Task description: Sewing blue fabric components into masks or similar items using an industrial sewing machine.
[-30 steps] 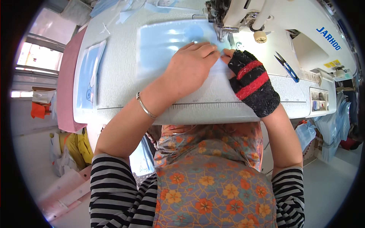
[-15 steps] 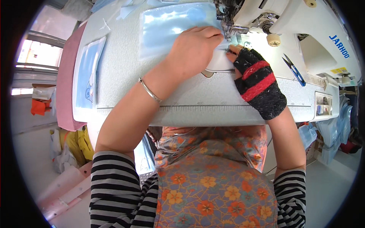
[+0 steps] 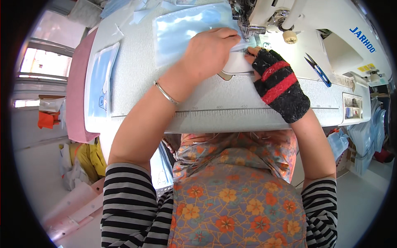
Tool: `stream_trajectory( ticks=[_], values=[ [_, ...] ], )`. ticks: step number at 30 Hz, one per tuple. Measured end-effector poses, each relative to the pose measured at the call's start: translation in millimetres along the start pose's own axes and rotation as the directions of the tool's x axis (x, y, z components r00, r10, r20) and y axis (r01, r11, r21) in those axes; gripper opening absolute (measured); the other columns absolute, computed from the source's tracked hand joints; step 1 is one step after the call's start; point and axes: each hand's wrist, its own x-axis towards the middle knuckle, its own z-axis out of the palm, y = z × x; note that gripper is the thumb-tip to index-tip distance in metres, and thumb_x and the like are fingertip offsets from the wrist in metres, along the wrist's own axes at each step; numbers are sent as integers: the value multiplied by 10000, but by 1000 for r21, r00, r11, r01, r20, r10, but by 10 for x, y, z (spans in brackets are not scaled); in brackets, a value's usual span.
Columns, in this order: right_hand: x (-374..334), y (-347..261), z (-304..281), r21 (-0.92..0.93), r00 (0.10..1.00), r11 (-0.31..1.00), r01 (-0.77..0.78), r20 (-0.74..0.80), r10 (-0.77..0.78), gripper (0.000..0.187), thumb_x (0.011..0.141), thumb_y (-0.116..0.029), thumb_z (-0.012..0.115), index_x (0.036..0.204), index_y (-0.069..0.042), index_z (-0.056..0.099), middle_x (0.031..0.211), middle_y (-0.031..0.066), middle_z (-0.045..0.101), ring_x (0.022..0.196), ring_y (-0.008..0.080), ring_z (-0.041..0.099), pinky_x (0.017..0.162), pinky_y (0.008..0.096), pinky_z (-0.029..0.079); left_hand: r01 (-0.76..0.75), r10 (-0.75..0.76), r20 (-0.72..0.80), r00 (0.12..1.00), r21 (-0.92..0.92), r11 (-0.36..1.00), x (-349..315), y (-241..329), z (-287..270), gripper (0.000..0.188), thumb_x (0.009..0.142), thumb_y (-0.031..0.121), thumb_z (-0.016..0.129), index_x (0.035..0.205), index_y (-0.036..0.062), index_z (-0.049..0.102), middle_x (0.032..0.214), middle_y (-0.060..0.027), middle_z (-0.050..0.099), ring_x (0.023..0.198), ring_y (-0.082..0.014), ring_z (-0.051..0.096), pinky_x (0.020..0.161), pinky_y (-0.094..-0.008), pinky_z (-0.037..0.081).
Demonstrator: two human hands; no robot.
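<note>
A blue pouch with a glossy clear face (image 3: 182, 31) lies on the sewing machine table, its right edge by the presser foot (image 3: 247, 32). My bare left hand (image 3: 213, 51), with a silver bangle at the wrist, rests over the pouch's lower right part, its fingers pressed together on that edge. My right hand (image 3: 279, 82) wears a black fingerless glove with red stripes. Its fingers are curled, with the tips close to the pouch's lower right corner, just below the presser foot. What lies between those fingertips is hidden.
Blue-handled thread snips (image 3: 318, 70) lie right of my gloved hand. Another blue pouch (image 3: 101, 82) lies at the table's left. The machine's arm (image 3: 343, 37) overhangs the right side. A small parts tray (image 3: 352, 106) is set in the right corner. Blue scraps (image 3: 140, 14) lie at the back.
The whole view has shifted slightly. Both hands and the pouch keep nearly the same places by the presser foot; no grip has visibly changed.
</note>
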Motion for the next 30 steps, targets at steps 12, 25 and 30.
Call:
stream_trajectory(
  ticks=[12,25,30],
  values=[
    [51,17,2,90,999,996,-2,-52,7,415,775,57,540,1166,-46,632,1261,152,610,1110,364,588,974,422,478,-63,61,176,983,9,998,-295,380,-182,426,866,226,607,1253,49,586,1303,-173,557,1250,-357,514,1023,-539,435],
    [23,185,124,-161,999,986,-40,-43,33,444,806,-151,608,1232,-29,595,1236,175,611,1187,346,553,1066,450,405,113,-123,230,965,55,992,-342,784,-188,565,874,306,618,1326,-16,516,1438,-233,438,1358,-386,417,1103,-578,333],
    [0,137,52,-28,999,999,-27,-31,26,451,763,-8,578,1212,-46,608,1256,164,603,1167,365,557,1016,444,449,137,-138,246,959,20,990,-316,728,-165,556,895,307,607,1344,-3,499,1449,-221,435,1375,-379,395,1121,-571,307]
  ],
)
